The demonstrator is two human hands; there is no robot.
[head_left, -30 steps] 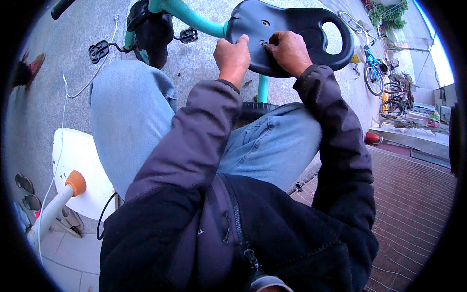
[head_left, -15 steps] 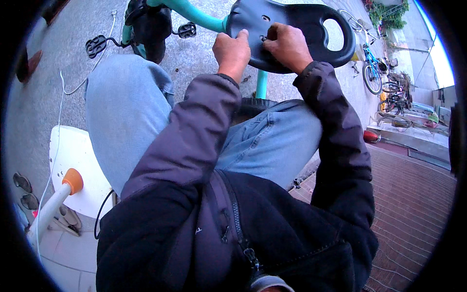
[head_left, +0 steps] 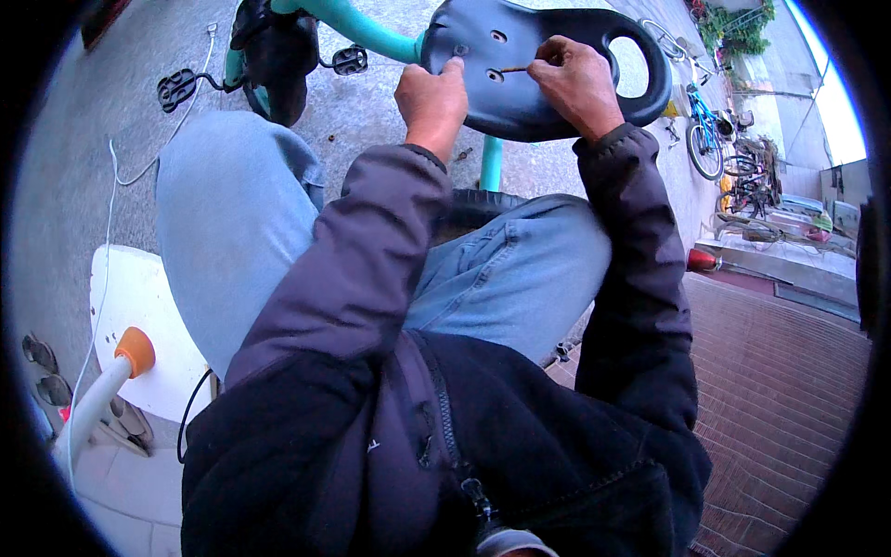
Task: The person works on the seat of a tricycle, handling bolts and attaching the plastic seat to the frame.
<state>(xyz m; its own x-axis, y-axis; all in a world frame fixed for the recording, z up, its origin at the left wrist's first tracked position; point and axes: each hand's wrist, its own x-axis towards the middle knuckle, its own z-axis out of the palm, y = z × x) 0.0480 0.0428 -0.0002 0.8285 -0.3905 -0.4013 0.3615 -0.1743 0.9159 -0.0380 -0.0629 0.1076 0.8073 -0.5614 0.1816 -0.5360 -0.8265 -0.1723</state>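
Observation:
A black moulded plastic seat (head_left: pixel 543 107) with an oval handle opening lies across a green tubular frame (head_left: pixel 376 39) that has pedals. My left hand (head_left: pixel 432 100) is closed on the seat's near left edge, its thumb on top beside a round recess. My right hand (head_left: pixel 577 82) pinches a thin brown rod (head_left: pixel 515 70), perhaps a rusty bolt; its kind is unclear. The rod lies nearly flat above the seat, its tip by one of two metal-rimmed slots (head_left: pixel 495 75). My right fingertips are partly hidden behind the hand.
A black pedal (head_left: pixel 176 90) sticks out at the left of the frame. A white board (head_left: pixel 139 288) with an orange-collared leg (head_left: pixel 136 351) lies by my left knee, a white cable (head_left: pixel 109 223) beside it. Several bicycles (head_left: pixel 705 148) stand at far right, beyond a brown mat (head_left: pixel 780 399).
My right hand has drawn back to the right from the slot, bringing the thin rod into view. My left hand stays on the seat edge. The whole view has shifted slightly.

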